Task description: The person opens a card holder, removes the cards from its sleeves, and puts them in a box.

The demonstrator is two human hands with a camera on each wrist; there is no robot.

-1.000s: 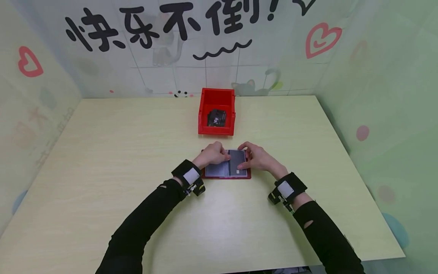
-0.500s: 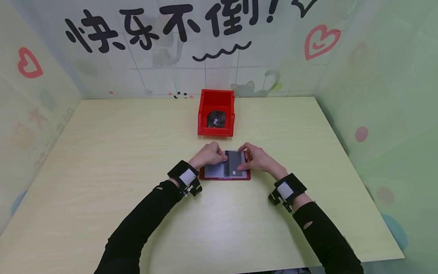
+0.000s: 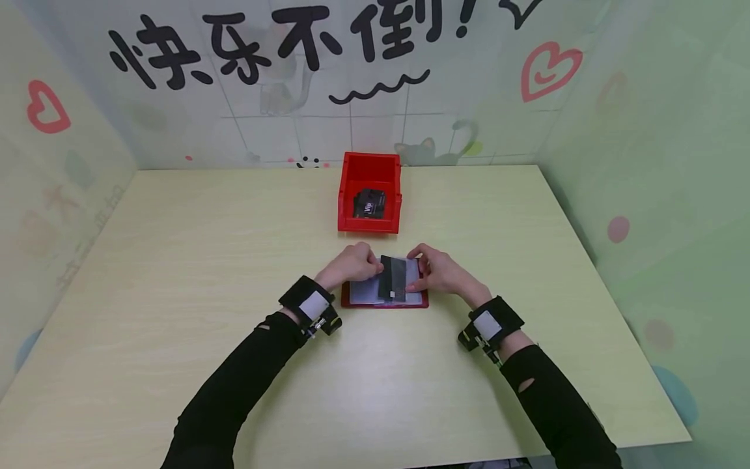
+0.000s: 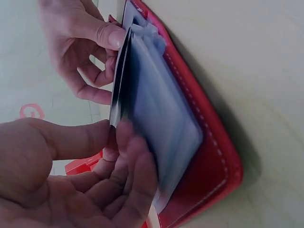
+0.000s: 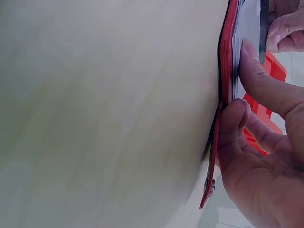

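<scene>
A red card holder (image 3: 385,305) lies spread on the table, its clear plastic sleeves (image 4: 164,118) facing up. My left hand (image 3: 350,266) pinches the left edge of a dark card (image 3: 392,280) between thumb and fingers. In the left wrist view this card (image 4: 121,71) stands tilted up from the sleeves. At the holder's right side is my right hand (image 3: 444,270). The right wrist view has its thumb (image 5: 256,76) on the sleeves and its fingers at the edge beside the strap (image 5: 212,161) with a snap. How much of the card is still inside a sleeve cannot be told.
Behind the holder stands a red bin (image 3: 369,225) with several black cards (image 3: 370,203) in it, the top one marked "Vip". Light wood tabletop (image 3: 205,260) surrounds both. Printed walls (image 3: 656,195) rise at the back and sides.
The dark card has shifted left across the holder with my left hand, baring more of the pale right-hand sleeve. My right hand has stayed nearly in place.
</scene>
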